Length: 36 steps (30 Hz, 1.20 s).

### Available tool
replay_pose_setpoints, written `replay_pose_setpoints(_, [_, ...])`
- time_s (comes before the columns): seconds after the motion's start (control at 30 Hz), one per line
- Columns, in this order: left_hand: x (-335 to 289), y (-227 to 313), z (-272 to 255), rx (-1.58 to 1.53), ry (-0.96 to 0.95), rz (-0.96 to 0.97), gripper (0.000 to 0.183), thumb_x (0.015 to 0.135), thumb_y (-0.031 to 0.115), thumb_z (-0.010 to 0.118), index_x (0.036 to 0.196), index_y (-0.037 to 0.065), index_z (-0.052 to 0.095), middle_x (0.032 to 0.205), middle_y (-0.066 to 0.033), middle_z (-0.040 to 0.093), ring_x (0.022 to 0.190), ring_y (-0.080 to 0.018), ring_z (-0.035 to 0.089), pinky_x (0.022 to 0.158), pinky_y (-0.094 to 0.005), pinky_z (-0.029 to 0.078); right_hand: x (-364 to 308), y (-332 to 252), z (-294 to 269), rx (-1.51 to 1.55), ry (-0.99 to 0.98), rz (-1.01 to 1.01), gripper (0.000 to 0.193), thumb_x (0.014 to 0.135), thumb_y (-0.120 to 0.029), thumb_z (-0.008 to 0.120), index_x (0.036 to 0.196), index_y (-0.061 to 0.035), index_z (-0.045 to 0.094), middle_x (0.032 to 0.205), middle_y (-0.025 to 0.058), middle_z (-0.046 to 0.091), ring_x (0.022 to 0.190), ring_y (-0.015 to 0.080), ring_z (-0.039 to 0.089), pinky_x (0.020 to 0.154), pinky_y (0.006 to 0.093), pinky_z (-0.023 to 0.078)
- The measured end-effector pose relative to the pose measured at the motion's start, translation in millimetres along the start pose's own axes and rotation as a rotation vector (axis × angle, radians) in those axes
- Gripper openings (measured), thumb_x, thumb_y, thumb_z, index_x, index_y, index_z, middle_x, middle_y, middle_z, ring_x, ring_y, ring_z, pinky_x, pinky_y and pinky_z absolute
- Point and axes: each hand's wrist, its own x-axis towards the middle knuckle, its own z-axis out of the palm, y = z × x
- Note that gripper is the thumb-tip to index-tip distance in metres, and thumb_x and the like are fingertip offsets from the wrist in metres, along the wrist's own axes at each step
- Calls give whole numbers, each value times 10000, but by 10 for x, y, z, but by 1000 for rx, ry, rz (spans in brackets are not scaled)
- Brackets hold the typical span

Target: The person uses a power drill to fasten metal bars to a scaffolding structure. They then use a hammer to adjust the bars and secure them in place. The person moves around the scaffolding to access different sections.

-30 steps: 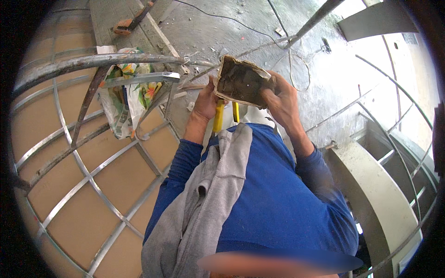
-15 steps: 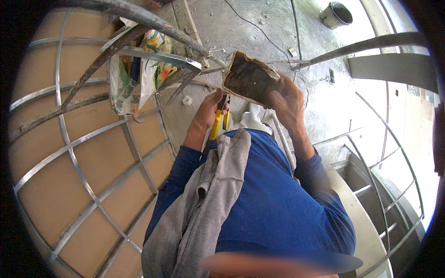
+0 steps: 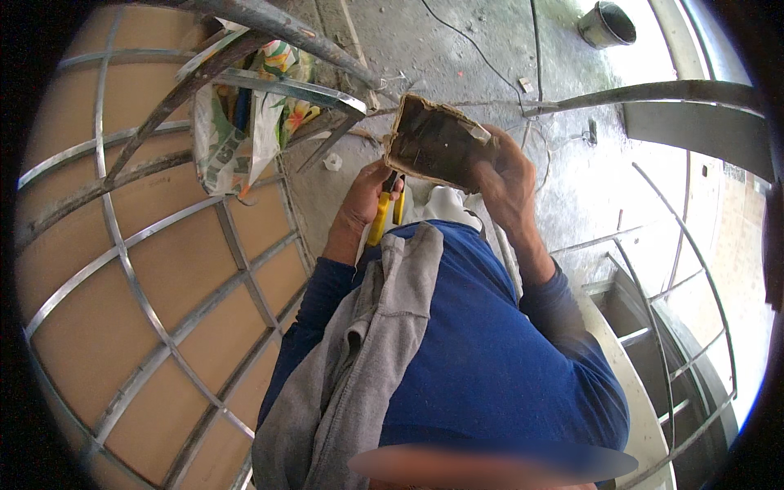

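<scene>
My right hand [image 3: 510, 175] grips the right side of a small open cardboard box [image 3: 433, 147], its fingers partly inside. The box has torn, ragged edges and a dark interior; a few small thin items seem to lie in it, too small to name. In my left hand [image 3: 365, 196] is a pair of yellow-handled pliers [image 3: 379, 219], handles toward my body. Their jaws are mostly hidden by the fingers and the box. My left fingertips are at the box's lower left corner; whether they also grip it I cannot tell.
A metal frame [image 3: 171, 339] backed by brown board stands at my left. Scaffold tubes [image 3: 269, 33] cross ahead, near a patterned plastic bag [image 3: 220, 147]. Far right on the dusty floor is a bucket [image 3: 606, 26]. A cable [image 3: 474, 49] runs along the floor; curved metal bars [image 3: 694, 220] rise at right.
The box has shifted slightly left and its opening shows a little differently. Both hands keep their holds. The background has shifted slightly with my head.
</scene>
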Motion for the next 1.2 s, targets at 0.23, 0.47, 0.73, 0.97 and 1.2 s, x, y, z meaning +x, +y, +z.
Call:
replay_pose_setpoints(0.23, [54,36,54,19,41,-26,486,1012,488,719,1178,35,653,949,-67,656,822,-153,614,653,-294,503,67,-29,-21,9,38,-20,413,918,-54,632,1325,13,649,902,142,757,828,138,703,749,330,580])
replay_pose_setpoints(0.47, [135,88,28,79,17,-37,513,996,515,730,1146,29,663,930,-71,654,796,-148,600,657,-294,498,118,-124,-57,-7,37,44,427,932,-38,634,1355,17,644,953,103,749,863,124,689,778,310,568])
replay_pose_setpoints(0.73, [152,133,139,106,47,-34,573,961,563,753,1153,31,659,912,-47,638,789,-127,590,652,-253,495,174,-109,-66,-38,66,-69,413,929,-53,628,1338,2,637,868,155,744,774,153,701,704,336,572])
replay_pose_setpoints(0.97, [154,102,116,85,44,-31,525,981,528,744,1143,36,656,920,-37,633,779,-118,583,653,-246,491,196,-96,-89,-48,56,-49,398,930,-73,644,1321,-5,653,896,155,750,789,150,703,727,336,576])
replay_pose_setpoints(1.2, [157,33,24,334,15,-44,452,1044,497,668,1141,57,708,844,-4,622,710,-94,546,667,-239,477,342,11,-74,93,81,-24,415,919,-92,643,1314,31,670,963,104,761,874,156,707,795,324,577])
